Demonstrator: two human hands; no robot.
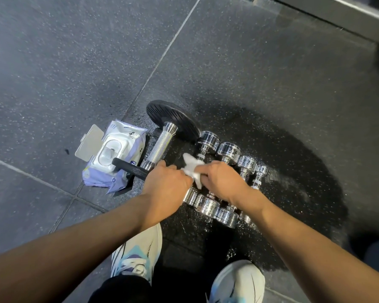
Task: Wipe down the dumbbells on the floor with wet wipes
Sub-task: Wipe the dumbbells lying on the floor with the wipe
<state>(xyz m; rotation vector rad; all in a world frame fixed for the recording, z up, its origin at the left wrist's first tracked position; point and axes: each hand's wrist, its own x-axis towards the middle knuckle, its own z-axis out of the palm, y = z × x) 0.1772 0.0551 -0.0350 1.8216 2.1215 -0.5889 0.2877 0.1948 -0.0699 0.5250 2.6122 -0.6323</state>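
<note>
I am looking down at a dark speckled rubber floor (pixel 64 62) laid in big tiles with pale seams. On it, the largest piece is lying at an angle: a long dumbbell (pixel 162 145) with a knurled metal handle and black round plates. Its far plate is standing on the floor, and its near plate is crossing over the corner of the wipes pack.

Just to its right, a row of small chrome dumbbells (pixel 229 150) is lying side by side, touching or nearly so, on a darker patch of floor. Their polished heads are getting smaller toward the right.

The one container I am seeing is a soft lavender-and-white pack of wet wipes (pixel 116 154), lying flat to the left of the long dumbbell. Its hard lid (pixel 90 142) is flipped fully open to the left, and a white sheet is showing in the oval opening. There is small print and a little figure on the wrapper, but it is too small for me to read.

Two white-and-blue shoes (pixel 138 252) are standing at the bottom edge.

Both hands are hovering together over the chrome row. The left hand (pixel 166 182) and the right hand (pixel 222 180) are each curled, backs up, gripping one crumpled white wipe (pixel 192 167) between them.
</note>
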